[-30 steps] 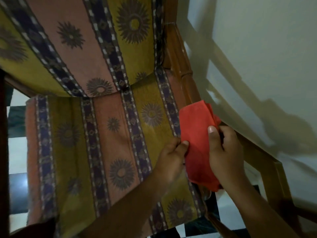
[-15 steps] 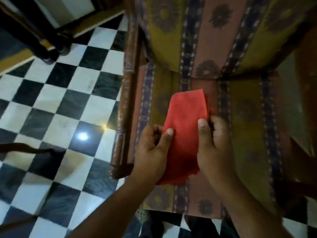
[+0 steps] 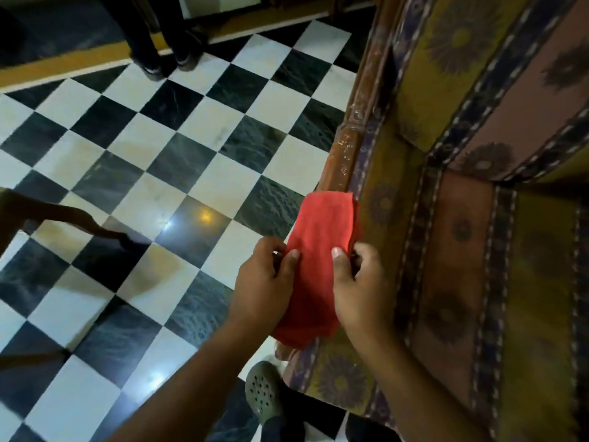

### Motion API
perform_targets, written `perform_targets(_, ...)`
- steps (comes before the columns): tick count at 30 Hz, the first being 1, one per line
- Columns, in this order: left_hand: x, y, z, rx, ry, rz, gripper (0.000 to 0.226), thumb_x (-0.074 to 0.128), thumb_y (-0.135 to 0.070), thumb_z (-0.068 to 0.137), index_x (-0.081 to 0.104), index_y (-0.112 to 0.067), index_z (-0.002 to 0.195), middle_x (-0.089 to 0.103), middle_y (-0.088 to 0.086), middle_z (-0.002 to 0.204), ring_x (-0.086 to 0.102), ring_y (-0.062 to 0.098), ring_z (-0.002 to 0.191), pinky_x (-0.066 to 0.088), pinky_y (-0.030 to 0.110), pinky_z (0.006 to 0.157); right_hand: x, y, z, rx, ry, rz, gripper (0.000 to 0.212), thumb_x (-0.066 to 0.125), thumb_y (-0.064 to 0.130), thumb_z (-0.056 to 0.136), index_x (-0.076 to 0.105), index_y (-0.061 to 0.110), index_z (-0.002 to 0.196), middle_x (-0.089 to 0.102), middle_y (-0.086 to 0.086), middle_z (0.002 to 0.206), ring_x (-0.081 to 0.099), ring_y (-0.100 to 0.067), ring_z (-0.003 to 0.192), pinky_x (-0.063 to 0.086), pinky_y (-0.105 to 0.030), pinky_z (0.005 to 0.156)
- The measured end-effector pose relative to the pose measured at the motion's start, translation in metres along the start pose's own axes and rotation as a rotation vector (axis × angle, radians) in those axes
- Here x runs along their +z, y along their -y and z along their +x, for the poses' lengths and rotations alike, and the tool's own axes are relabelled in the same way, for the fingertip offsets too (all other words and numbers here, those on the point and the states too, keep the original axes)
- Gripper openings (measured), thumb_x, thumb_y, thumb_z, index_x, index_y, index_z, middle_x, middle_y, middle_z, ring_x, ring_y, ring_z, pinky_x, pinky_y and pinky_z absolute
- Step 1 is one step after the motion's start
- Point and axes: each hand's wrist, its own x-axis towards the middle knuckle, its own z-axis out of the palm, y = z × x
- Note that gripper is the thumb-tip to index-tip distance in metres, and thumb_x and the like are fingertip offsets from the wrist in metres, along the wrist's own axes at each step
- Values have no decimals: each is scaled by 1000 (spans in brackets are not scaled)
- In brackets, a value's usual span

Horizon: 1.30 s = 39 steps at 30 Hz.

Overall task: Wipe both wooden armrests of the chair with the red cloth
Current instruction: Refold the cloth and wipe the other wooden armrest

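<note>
A folded red cloth (image 3: 322, 247) lies lengthwise over the front part of the chair's left wooden armrest (image 3: 353, 129), hiding that end of it. My left hand (image 3: 266, 282) pinches the cloth's left edge and my right hand (image 3: 355, 282) pinches its right edge, thumbs on top. The bare reddish-brown armrest runs up and away beyond the cloth. The chair's patterned seat cushion (image 3: 462, 250) is to the right. The other armrest is out of view.
A black-and-white checkered floor (image 3: 159, 186) spreads to the left. My grey clog (image 3: 263, 393) stands at the chair's front corner. Dark furniture legs (image 3: 149, 33) stand at the far top left; a thin dark wooden leg (image 3: 63, 215) crosses the left edge.
The view has swung from the chair's right armrest by the wall across the seat to the left armrest. Both hands carried the cloth leftward and it now lies over the left armrest's front.
</note>
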Motion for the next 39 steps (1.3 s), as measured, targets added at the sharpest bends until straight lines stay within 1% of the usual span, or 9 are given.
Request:
perform_targets(4,-2,10,4,29,58,80,15,51,-43,99,52,-32,107,55,-14,94,56,8,85,44,20,68,4,-10,1,48,62,19,38,62,34,96,64,2,118,62,-5,93,55,-18,84,30,-22,67)
perform_targets(7,-3,10,-3,175,-25,203,33,51,-40,99,54,-23,128,59,-1,124,56,17,110,47,28,91,-5,-13,6,22,136,70,40,53,50,94,65,12,99,63,3,81,58,-13,70,36,-16,58)
perform_targets(9,0,4,-10,380,-61,330,45,46,-39,100,49,-18,140,51,6,145,47,25,131,39,37,105,-15,-23,15,-65,87,-48,52,43,55,96,66,11,108,66,-4,97,62,-16,87,42,-19,71)
perform_targets(12,13,-3,-13,581,77,514,59,31,-43,102,30,-17,155,21,13,165,14,36,153,23,49,118,-25,-44,38,-249,19,-380,52,49,44,99,62,1,125,62,-24,124,59,-41,113,49,-45,90)
perform_targets(16,30,2,-2,613,207,693,66,14,-52,100,-4,-22,156,-19,9,163,-22,31,149,-3,47,122,-27,-86,88,-507,279,-732,53,55,27,96,48,-2,140,43,-29,150,33,-48,144,36,-58,112)
perform_targets(19,33,5,-1,659,177,756,68,6,-56,104,4,-15,158,-7,16,165,-9,38,151,4,55,119,-25,-116,126,-604,484,-892,79,41,61,94,27,13,156,16,-16,166,9,-40,154,16,-59,121)
perform_targets(21,34,7,-2,709,173,755,73,6,-58,103,12,-10,158,2,20,165,-1,41,152,13,61,116,-22,-135,135,-673,545,-988,87,24,73,91,25,16,157,15,-14,167,11,-39,154,19,-62,119)
perform_targets(30,44,-29,63,804,162,636,69,26,-46,101,14,-8,157,2,19,166,-5,35,154,16,63,120,-6,-180,142,-776,420,-854,87,29,77,92,20,19,157,12,-10,168,6,-31,156,13,-55,123)
perform_targets(39,58,-79,120,788,100,663,70,17,-47,100,10,-8,158,-1,17,167,-9,32,153,7,55,124,-6,-186,143,-824,350,-860,90,33,77,92,17,18,159,10,-11,169,6,-32,156,18,-56,122)
